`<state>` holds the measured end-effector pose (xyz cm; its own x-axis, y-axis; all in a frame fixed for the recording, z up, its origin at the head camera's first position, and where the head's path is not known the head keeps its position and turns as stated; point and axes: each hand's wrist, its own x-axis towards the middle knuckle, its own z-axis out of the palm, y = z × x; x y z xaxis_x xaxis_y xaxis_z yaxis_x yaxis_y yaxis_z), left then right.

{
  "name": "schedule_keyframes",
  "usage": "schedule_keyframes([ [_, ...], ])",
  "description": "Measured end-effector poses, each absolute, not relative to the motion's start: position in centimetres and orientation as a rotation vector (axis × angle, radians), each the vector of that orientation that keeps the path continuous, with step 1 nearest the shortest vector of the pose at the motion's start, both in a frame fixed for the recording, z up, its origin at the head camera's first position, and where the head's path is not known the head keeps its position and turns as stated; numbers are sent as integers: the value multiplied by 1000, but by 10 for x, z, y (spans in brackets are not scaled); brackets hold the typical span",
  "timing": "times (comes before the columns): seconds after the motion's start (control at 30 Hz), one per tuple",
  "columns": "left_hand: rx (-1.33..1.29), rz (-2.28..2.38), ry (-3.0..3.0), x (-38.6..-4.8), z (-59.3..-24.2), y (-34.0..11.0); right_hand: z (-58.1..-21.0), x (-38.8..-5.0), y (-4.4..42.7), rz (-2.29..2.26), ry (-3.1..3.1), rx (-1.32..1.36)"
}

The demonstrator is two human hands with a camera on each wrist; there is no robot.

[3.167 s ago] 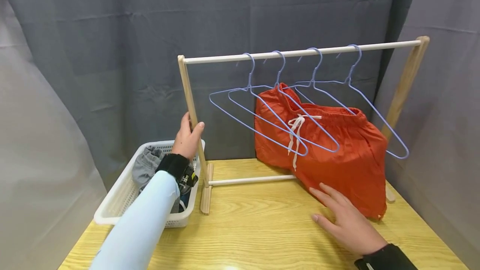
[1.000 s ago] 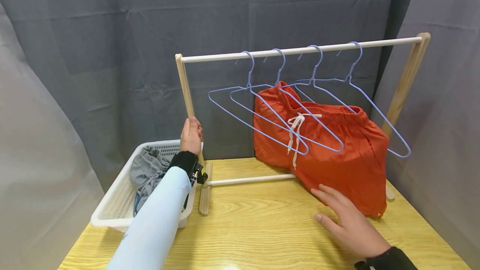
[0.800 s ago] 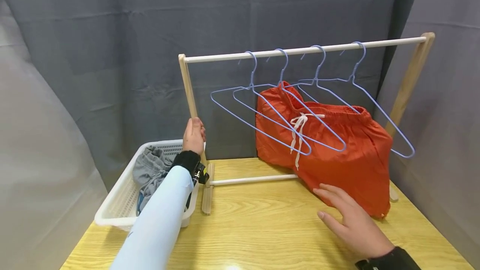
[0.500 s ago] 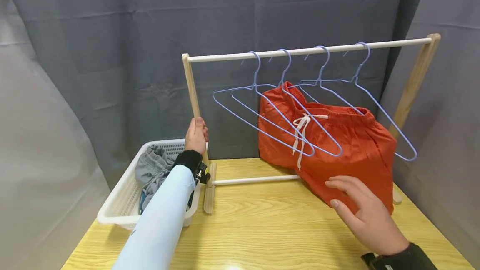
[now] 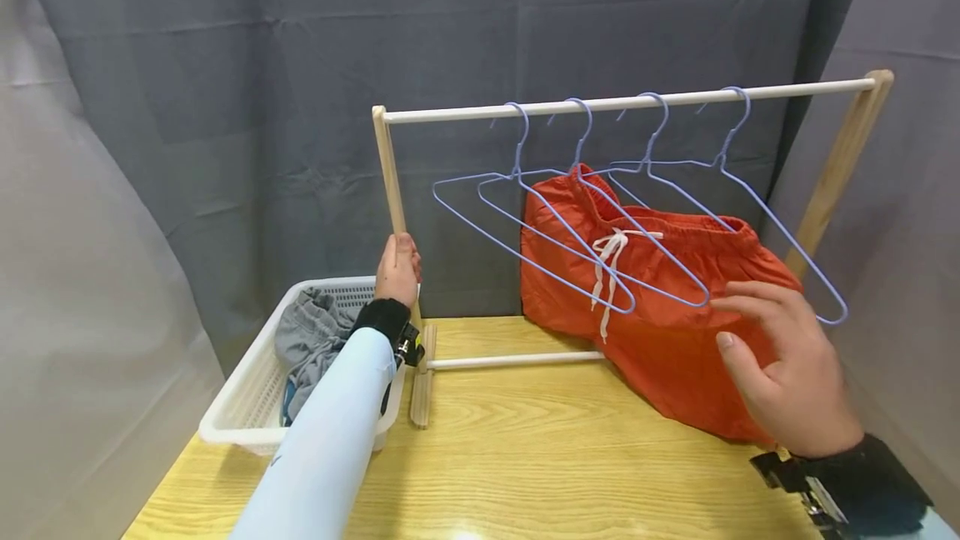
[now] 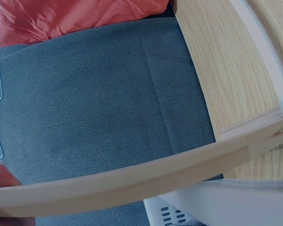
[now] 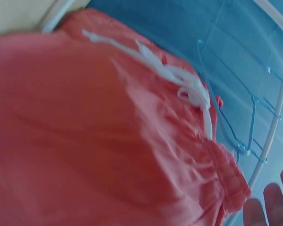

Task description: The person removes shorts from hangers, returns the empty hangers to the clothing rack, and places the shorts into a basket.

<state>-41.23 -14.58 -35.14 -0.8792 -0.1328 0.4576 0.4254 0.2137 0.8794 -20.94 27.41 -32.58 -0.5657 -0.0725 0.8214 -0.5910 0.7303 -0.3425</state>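
My left hand [image 5: 398,271] grips the left upright of a wooden clothes rack [image 5: 392,182]; in the left wrist view its fingers [image 6: 7,179] lie about the post. My right hand [image 5: 795,365] is raised in front of a pair of red drawstring shorts [image 5: 675,357], fingers loosely bent and holding nothing. In the right wrist view its fingertips [image 7: 273,205] show beside the waistband. A white drawstring [image 5: 613,248] is tied in a bow on the shorts. Several lilac wire hangers, among them the rightmost hanger [image 5: 780,227], hang from the rail in front of the shorts.
A white plastic basket [image 5: 232,407] stands left of the rack, with grey clothing [image 5: 311,340] inside. The rack's low crossbar [image 5: 517,361] runs just above the wooden table [image 5: 540,457]. A dark grey curtain [image 5: 300,107] closes the back.
My right hand has risen from low over the table, moving up and right in front of the shorts. My left hand, looser on the post at first, has closed round it.
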Motion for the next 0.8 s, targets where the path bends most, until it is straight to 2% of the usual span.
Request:
schedule_keyframes([
  [0.37, -234, -1670, -2082, -412, -350, -146, -292, -236, 297, 732, -2337, 323],
  [0.8, -249, -1720, -2061, -414, -351, -146, -296, -253, 303, 681, -2491, 284],
])
